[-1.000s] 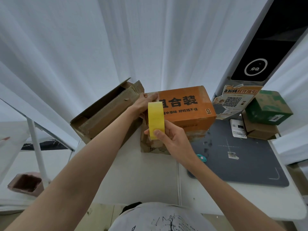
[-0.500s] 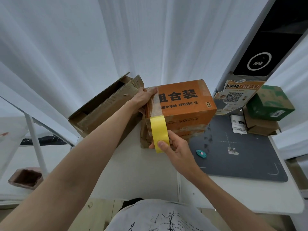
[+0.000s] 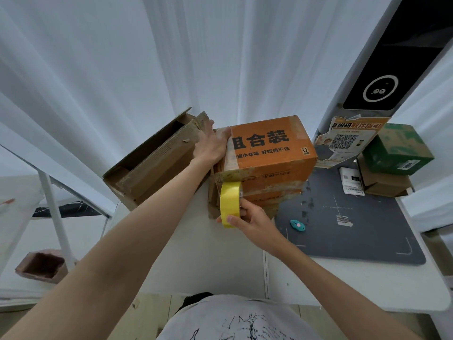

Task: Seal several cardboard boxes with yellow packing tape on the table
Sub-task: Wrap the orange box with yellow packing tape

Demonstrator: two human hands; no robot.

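An orange cardboard box (image 3: 272,153) with black characters stands on the white table (image 3: 196,261) at its far middle. My left hand (image 3: 212,146) presses flat on the box's top left edge, over the end of a pale tape strip (image 3: 231,158) that runs down the near face. My right hand (image 3: 250,220) grips the yellow tape roll (image 3: 230,204) low against the box's front left corner, thumb on the roll's rim. The strip stretches from the roll up to my left hand.
An open brown box (image 3: 152,163) lies tilted just left of the orange one. A dark mat (image 3: 355,231) on the right carries a small teal cutter (image 3: 297,225). A green box (image 3: 397,148) on a brown box, and a QR-code sign (image 3: 348,141), stand far right.
My right hand has pulled the yellow roll down from the box's top edge along its near face, laying tape behind it. My left hand has stayed pressed on the top edge.
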